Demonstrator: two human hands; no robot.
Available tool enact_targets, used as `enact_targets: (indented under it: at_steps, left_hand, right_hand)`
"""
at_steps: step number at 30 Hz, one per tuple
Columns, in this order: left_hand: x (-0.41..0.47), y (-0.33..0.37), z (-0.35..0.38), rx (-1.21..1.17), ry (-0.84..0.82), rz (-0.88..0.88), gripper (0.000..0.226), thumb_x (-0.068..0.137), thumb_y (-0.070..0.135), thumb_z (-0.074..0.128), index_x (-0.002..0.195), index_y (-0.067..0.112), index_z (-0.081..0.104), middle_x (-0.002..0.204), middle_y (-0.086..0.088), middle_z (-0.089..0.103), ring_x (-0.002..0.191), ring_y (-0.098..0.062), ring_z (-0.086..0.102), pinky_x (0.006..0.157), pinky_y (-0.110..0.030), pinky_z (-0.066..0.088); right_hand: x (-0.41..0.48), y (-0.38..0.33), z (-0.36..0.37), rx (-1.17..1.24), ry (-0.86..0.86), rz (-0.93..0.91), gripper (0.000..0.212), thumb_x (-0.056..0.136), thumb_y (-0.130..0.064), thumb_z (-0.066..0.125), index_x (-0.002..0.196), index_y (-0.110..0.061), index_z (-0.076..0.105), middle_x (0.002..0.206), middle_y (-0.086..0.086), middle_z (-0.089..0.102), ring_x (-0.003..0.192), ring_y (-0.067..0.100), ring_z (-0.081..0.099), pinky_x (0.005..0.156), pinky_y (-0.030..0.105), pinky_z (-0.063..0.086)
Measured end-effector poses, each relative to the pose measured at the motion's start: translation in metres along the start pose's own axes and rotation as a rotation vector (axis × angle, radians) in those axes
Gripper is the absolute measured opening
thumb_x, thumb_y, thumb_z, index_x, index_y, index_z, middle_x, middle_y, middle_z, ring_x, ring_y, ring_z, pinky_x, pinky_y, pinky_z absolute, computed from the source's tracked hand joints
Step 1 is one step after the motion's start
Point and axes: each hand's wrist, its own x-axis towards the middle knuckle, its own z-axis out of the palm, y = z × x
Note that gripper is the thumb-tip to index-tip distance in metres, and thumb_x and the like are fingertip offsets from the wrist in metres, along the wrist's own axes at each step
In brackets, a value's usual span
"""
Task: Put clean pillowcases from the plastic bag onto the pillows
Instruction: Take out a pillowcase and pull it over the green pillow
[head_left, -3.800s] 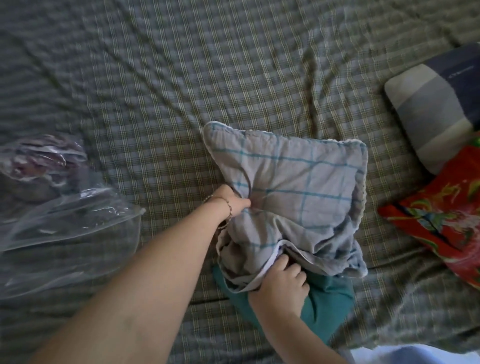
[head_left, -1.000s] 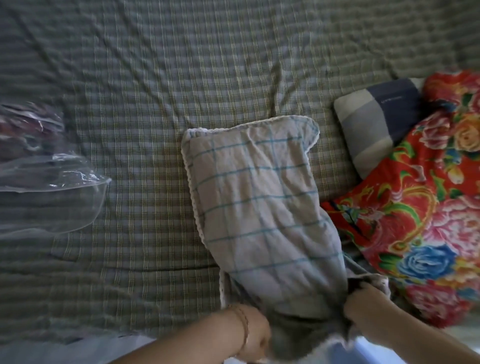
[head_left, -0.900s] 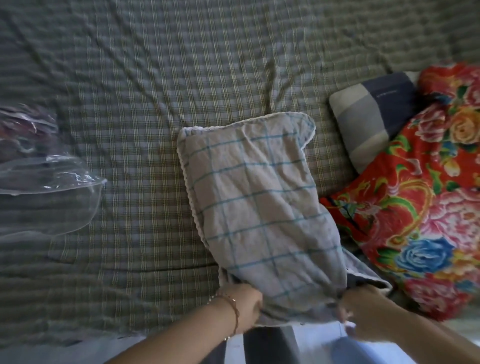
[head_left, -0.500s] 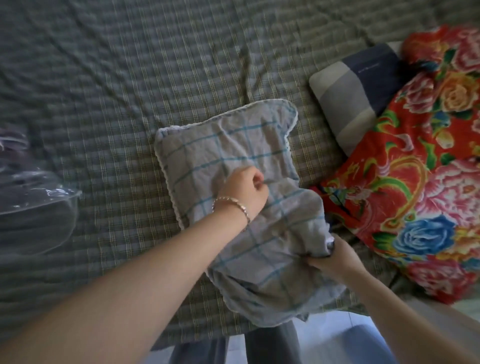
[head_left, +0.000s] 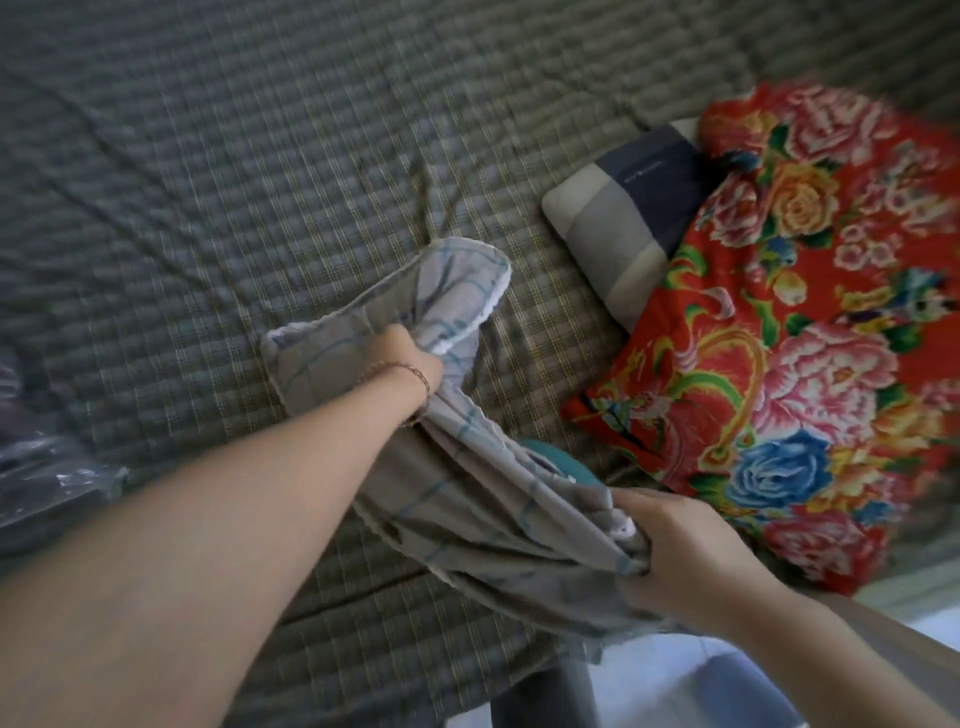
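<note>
A grey pillowcase with thin blue checks (head_left: 467, 499) covers a pillow in the middle of the bed; a bit of the teal pillow (head_left: 556, 460) peeks out near its lower end. My left hand (head_left: 410, 358) grips the upper part of the case, bunching the cloth. My right hand (head_left: 675, 551) holds the case's open end gathered in its fingers near the bed's edge. The clear plastic bag (head_left: 47, 478) lies at the far left, mostly cut off. The whole frame is blurred by motion.
A green checked sheet (head_left: 260, 182) covers the bed. At the right lie a red flowered pillow (head_left: 810, 338) and a grey, white and navy striped pillow (head_left: 623, 213) partly under it. The bed's edge and pale floor (head_left: 670, 691) run along the bottom.
The pillow was flat with the case pulled over it. My left hand then moved up onto the case and bunched its upper part, folding it toward me, while my right hand kept hold of the open end.
</note>
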Motion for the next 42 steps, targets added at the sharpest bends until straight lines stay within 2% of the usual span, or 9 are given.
enact_targets:
  at_steps: [4, 8, 11, 20, 26, 31, 36, 39, 42]
  left_hand:
    - [0.002, 0.027, -0.047, -0.507, 0.158, -0.01, 0.04, 0.075, 0.013, 0.059, 0.114, 0.011, 0.059, 0.108, -0.009, 0.064, 0.099, -0.03, 0.061, 0.086, -0.032, 0.05]
    - [0.002, 0.04, -0.096, -0.774, 0.166, 0.134, 0.037, 0.075, -0.003, 0.059, 0.11, 0.009, 0.059, 0.076, 0.003, 0.058, 0.061, -0.009, 0.052, 0.044, -0.009, 0.042]
    - [0.019, 0.009, -0.131, -0.713, 0.151, 0.187, 0.046, 0.071, -0.005, 0.071, 0.114, 0.001, 0.057, 0.095, -0.003, 0.061, 0.07, -0.012, 0.055, 0.045, -0.006, 0.042]
    - [0.032, -0.133, -0.096, -0.209, 0.024, -0.007, 0.026, 0.084, 0.002, 0.058, 0.11, 0.005, 0.053, 0.111, -0.01, 0.057, 0.099, -0.031, 0.057, 0.086, -0.036, 0.046]
    - [0.004, -0.15, -0.02, 0.081, -0.18, 0.369, 0.031, 0.084, 0.025, 0.062, 0.113, 0.015, 0.056, 0.113, -0.003, 0.057, 0.104, -0.021, 0.055, 0.089, -0.028, 0.045]
    - [0.012, -0.117, 0.021, 0.386, -0.021, 0.464, 0.024, 0.095, 0.022, 0.042, 0.114, 0.011, 0.05, 0.118, -0.009, 0.052, 0.11, -0.029, 0.05, 0.082, -0.036, 0.041]
    - [0.006, -0.102, 0.02, -0.186, 0.296, 0.651, 0.015, 0.076, 0.019, 0.042, 0.084, 0.011, 0.051, 0.07, -0.01, 0.061, 0.063, -0.019, 0.055, 0.053, -0.028, 0.04]
    - [-0.016, -0.115, 0.01, -0.298, 0.274, 0.878, 0.011, 0.072, 0.019, 0.048, 0.083, 0.021, 0.045, 0.063, -0.003, 0.06, 0.065, -0.014, 0.05, 0.055, -0.023, 0.038]
    - [-0.017, -0.138, -0.001, -0.097, 0.296, 1.02, 0.014, 0.073, 0.015, 0.051, 0.081, 0.023, 0.043, 0.059, 0.004, 0.058, 0.059, -0.009, 0.049, 0.051, -0.02, 0.041]
  right_hand:
    - [-0.001, -0.019, -0.034, -0.141, 0.153, -0.136, 0.027, 0.059, -0.039, 0.067, 0.082, -0.025, 0.064, 0.068, -0.011, 0.061, 0.055, 0.012, 0.056, 0.044, 0.018, 0.039]
    - [-0.003, -0.066, -0.053, -0.283, 0.274, -0.324, 0.027, 0.044, -0.026, 0.066, 0.068, -0.02, 0.053, 0.057, -0.008, 0.052, 0.045, 0.018, 0.05, 0.044, 0.023, 0.036]
    - [0.01, -0.113, -0.028, -0.301, 0.302, -0.368, 0.037, 0.035, -0.024, 0.066, 0.066, -0.019, 0.048, 0.056, -0.005, 0.051, 0.045, 0.02, 0.05, 0.043, 0.023, 0.036]
    - [0.084, -0.159, 0.128, -0.525, -0.566, -0.33, 0.029, 0.089, -0.009, 0.048, 0.116, -0.005, 0.056, 0.114, 0.016, 0.057, 0.103, 0.032, 0.055, 0.083, 0.039, 0.039]
    - [0.133, -0.089, 0.096, -0.215, 0.183, 0.003, 0.02, 0.071, -0.01, 0.057, 0.089, -0.008, 0.067, 0.087, 0.011, 0.06, 0.081, 0.036, 0.06, 0.065, 0.043, 0.052]
    - [0.183, -0.062, 0.065, -0.463, 0.059, 0.213, 0.047, 0.089, -0.043, 0.051, 0.127, -0.017, 0.043, 0.129, 0.007, 0.042, 0.122, 0.027, 0.038, 0.098, 0.037, 0.035]
    - [0.211, -0.07, 0.09, -0.443, 0.32, 0.184, 0.043, 0.062, -0.028, 0.078, 0.091, -0.004, 0.056, 0.091, 0.017, 0.06, 0.086, 0.037, 0.059, 0.074, 0.043, 0.049]
    - [0.217, -0.066, 0.081, -0.375, 0.543, 0.107, 0.008, 0.07, -0.011, 0.053, 0.076, -0.006, 0.054, 0.074, 0.013, 0.059, 0.066, 0.033, 0.061, 0.058, 0.037, 0.049]
    - [0.189, -0.031, 0.069, -0.492, 0.464, -0.034, 0.026, 0.063, -0.017, 0.039, 0.077, -0.006, 0.058, 0.077, 0.013, 0.057, 0.065, 0.033, 0.058, 0.057, 0.035, 0.047]
